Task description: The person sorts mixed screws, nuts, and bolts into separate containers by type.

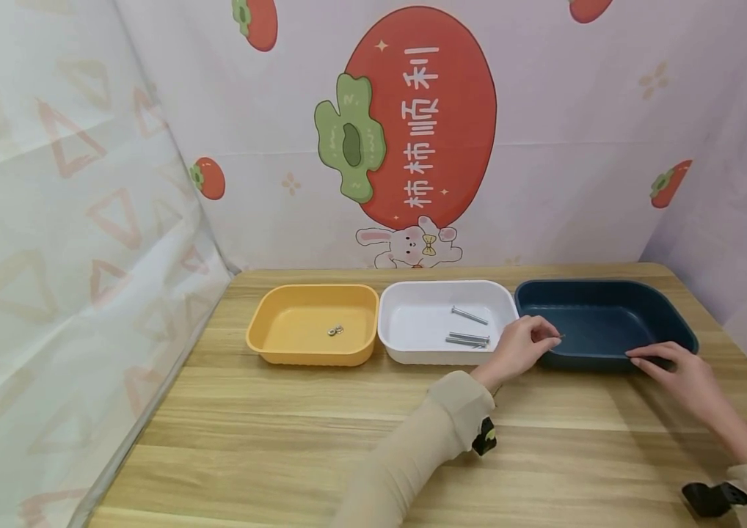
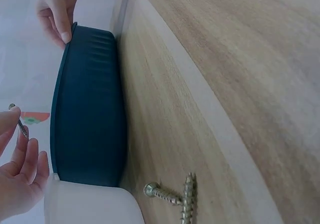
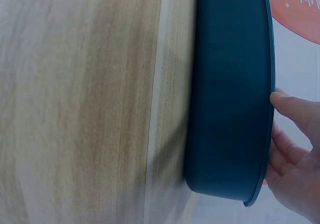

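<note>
Over the blue tray's near rim, left-hand fingers pinch a small screw.

This looks like a small work corner made for sorting little parts — not a kitchen or a shop. A wooden table stands in a booth with thin cloth walls on the sides. The back wall shows a big red fruit picture with a small bunny under it. Three trays sit in a row — a yellow tray, a white tray with screws, and a dark blue tray.
</note>
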`<state>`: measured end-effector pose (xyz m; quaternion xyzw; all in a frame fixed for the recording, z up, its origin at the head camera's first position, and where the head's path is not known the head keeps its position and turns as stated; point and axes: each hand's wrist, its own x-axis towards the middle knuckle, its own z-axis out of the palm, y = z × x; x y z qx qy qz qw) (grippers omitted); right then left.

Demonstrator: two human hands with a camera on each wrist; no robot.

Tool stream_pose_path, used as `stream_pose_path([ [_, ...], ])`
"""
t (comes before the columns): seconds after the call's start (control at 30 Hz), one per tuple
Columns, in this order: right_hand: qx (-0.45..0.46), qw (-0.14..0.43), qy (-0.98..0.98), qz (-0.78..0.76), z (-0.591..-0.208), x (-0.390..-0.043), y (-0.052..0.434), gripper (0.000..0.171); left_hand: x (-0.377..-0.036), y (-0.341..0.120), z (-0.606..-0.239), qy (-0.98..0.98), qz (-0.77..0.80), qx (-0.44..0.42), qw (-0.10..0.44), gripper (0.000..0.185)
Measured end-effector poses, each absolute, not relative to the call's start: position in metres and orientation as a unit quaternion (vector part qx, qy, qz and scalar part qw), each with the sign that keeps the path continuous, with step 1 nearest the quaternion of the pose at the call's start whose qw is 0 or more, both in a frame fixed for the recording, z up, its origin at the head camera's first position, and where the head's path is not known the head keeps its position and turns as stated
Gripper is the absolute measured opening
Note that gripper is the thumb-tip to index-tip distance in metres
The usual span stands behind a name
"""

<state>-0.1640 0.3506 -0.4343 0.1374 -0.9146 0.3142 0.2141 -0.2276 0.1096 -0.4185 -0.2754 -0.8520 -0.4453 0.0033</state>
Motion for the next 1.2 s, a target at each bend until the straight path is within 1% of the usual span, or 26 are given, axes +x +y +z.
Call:
stream_pose_path([
  [0.3, 0.138, 0.207, -0.917, 0.312, -0.432, -0.163, 0.35, 0.009, -0.231, 0.118, -0.422, -0.864, -0.423, -0.271, 0.025, 0.007],
  [0.47, 0.135, 0.205, -0.918, 0.312, -0.435, -0.165, 0.352, 0.009, -0.231, 0.119, -0.422, -0.871, -0.405, -0.277, 0.024, 0.007],
  [0.57, 0.133, 0.214, -0.917, 0.308, -0.447, -0.172, 0.361, 0.008, -0.231, 0.12, -0.421, -0.875, -0.397, -0.277, 0.021, 0.008],
  [0.67, 0.129, 0.227, -0.918, 0.298, -0.464, -0.18, 0.373, 0.013, -0.231, 0.121, -0.42, -0.88, -0.385, -0.278, 0.023, 0.008],
  [0.83, 0.137, 0.22, -0.918, 0.301, -0.477, -0.188, 0.386, 0.015, -0.231, 0.123, -0.419, -0.888, -0.368, -0.274, 0.027, 0.006],
  [0.97, 0.127, 0.22, -0.92, 0.299, -0.473, -0.185, 0.381, 0.016, -0.232, 0.124, -0.418, -0.896, -0.35, -0.272, 0.028, 0.006],
  [1.2, 0.135, 0.209, -0.912, 0.327, -0.439, -0.168, 0.355, 0.007, -0.231, 0.12, -0.421, -0.896, -0.337, -0.287, 0.035, 0.012],
])
